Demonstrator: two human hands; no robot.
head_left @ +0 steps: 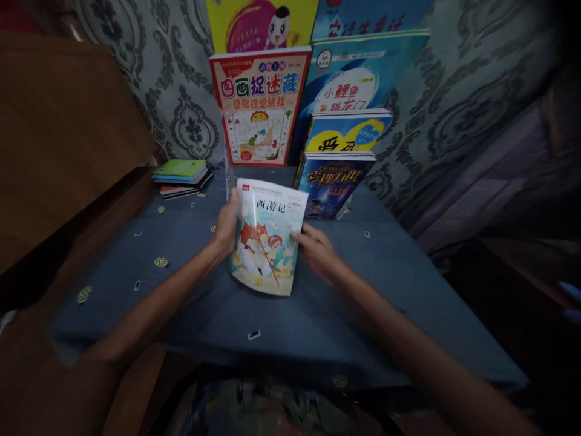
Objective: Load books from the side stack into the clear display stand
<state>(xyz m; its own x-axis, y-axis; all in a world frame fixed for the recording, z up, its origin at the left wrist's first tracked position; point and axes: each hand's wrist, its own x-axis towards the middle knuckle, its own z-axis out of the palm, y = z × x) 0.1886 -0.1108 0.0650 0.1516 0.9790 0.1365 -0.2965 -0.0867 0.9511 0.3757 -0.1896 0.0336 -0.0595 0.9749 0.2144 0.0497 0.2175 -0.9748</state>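
A thin paperback book (267,242) with a pale top and an illustrated cover is held up over the cloth, its front facing me and its lower edge slightly curved. My left hand (226,225) grips its left side, and my right hand (318,247) pinches its right edge with the thumb on the cover. Just behind it on the right stands a dark blue book (333,184), in front of a yellow and blue book (348,132). A red-bordered picture book (261,109) stands upright behind on the left.
A blue-grey cloth covers the table (190,321). At the back left lies a small stack of books (181,172). Larger books, one teal (363,72) and one yellow-green (263,24), stand against the patterned curtain (190,115). A brown wooden cabinet (68,133) is at left.
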